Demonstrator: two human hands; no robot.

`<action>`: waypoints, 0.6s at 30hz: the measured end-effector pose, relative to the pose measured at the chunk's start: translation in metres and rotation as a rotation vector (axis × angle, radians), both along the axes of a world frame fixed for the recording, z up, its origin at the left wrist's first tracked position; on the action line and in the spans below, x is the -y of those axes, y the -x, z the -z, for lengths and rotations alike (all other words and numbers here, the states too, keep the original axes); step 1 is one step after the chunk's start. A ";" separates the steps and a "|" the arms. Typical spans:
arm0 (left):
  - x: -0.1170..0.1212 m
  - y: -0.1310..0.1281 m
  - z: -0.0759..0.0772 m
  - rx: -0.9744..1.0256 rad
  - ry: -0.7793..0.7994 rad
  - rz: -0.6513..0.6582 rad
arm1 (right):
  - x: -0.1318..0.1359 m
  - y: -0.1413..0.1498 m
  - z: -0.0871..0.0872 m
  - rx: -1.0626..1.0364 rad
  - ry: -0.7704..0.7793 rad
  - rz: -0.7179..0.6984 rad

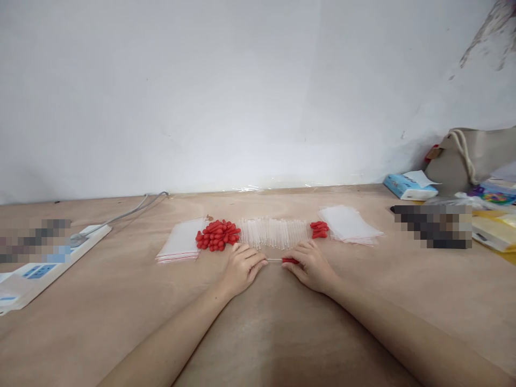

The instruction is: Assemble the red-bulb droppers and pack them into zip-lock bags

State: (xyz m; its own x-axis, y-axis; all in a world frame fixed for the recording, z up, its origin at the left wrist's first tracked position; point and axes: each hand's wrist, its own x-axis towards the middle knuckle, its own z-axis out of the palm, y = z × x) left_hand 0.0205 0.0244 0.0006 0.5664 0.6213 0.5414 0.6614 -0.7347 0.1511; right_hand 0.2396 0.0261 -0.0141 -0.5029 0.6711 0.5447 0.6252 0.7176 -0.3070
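My left hand [243,267] pinches one end of a thin clear tube [274,260] just above the table. My right hand [309,265] is closed on a red rubber cap [289,260] at the tube's other end. Behind the hands lies a row of several clear tubes [273,232]. A pile of red caps [217,235] sits to the left of that row, and a few red caps [319,229] lie to its right. Small clear zip bags are stacked at the left [180,242] and at the right [349,223].
The brown table [266,328] runs back to a white wall [226,91]. A white power strip [44,267] with its cable lies at the left. At the right are a blue tissue pack [408,186], a beige drawstring bag [467,157] and other packets.
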 end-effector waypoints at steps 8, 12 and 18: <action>0.001 -0.002 0.000 0.005 -0.033 0.028 | 0.000 0.005 -0.002 0.020 -0.025 -0.074; 0.000 -0.003 0.001 0.008 -0.037 0.042 | 0.000 0.005 -0.002 0.011 -0.039 -0.086; 0.001 -0.004 0.002 0.012 -0.038 0.044 | 0.001 0.008 -0.001 0.018 -0.037 -0.083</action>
State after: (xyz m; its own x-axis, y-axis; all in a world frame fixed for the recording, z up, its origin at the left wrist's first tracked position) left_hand 0.0244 0.0229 -0.0019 0.5858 0.5748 0.5714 0.6268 -0.7682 0.1302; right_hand 0.2318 0.0256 -0.0129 -0.5663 0.6060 0.5586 0.5679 0.7781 -0.2684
